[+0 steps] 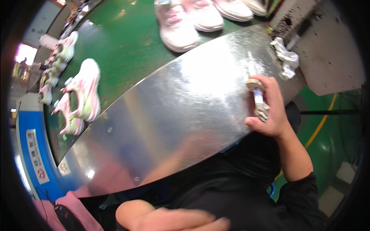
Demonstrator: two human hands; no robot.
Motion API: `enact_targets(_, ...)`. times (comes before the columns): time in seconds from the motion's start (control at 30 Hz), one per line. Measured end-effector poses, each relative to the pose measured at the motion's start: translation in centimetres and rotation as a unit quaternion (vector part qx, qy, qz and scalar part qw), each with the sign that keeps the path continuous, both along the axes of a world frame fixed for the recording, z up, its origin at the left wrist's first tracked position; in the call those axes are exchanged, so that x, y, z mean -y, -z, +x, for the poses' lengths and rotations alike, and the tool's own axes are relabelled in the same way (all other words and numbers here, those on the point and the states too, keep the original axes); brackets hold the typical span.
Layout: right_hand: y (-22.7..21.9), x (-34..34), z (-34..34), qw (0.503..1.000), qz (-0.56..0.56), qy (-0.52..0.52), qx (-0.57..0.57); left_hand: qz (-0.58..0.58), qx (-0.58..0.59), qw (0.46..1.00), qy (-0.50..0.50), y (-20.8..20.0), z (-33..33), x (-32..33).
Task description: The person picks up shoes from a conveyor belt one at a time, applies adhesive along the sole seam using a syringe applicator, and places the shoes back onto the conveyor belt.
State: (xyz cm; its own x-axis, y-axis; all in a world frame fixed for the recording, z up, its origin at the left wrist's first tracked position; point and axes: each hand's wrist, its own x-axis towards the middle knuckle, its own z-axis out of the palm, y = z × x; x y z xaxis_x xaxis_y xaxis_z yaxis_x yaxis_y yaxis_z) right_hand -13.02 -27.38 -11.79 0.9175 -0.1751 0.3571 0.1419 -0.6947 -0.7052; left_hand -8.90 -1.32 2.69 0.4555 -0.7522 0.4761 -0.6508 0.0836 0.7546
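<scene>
My right hand is closed around a short rod-like tool over the right part of a shiny metal plate. The tool has a round tan disc near its upper end, a pale shaft, and a grey, wrapped-looking lower end. A thin bright strip shows above the disc; glare hides its exact shape. At the lower edge, near my dark clothing, my left hand is smeared by motion. Its fingers point right, and I cannot see whether they hold anything.
White-and-pink shoes stand on the green surface beyond the plate. More pink-and-green shoes line the left. A crumpled white wad lies near the plate's right end. A blue panel is at the left.
</scene>
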Motion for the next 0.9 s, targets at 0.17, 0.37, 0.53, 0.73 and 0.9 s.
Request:
enact_targets(0.17,0.9,1.2,-1.5,0.997,0.067,0.028,-0.002,-0.006,0.181,0.981,-0.075,5.7,6.6,1.5)
enact_targets(0.37,1.2,0.3,-0.6,0.997,0.078,0.005,0.018,-0.113,-0.163,0.864,-0.463,12.5,12.8,-17.1)
enact_targets(0.53,1.0,0.8,-0.7,0.998,0.058,-0.003,0.037,-0.026,-0.247,0.861,-0.444,14.9,17.7,-17.7)
enact_targets(0.73,0.4,0.5,-0.9,0.999,-0.002,0.009,0.038,-0.096,-0.248,0.871,-0.414,13.4,21.2,-15.7)
enact_targets(0.9,-0.1,0.6,-1.2,0.996,-0.065,0.022,0.051,-0.036,-0.255,0.852,-0.456,14.0,19.4,-18.7)
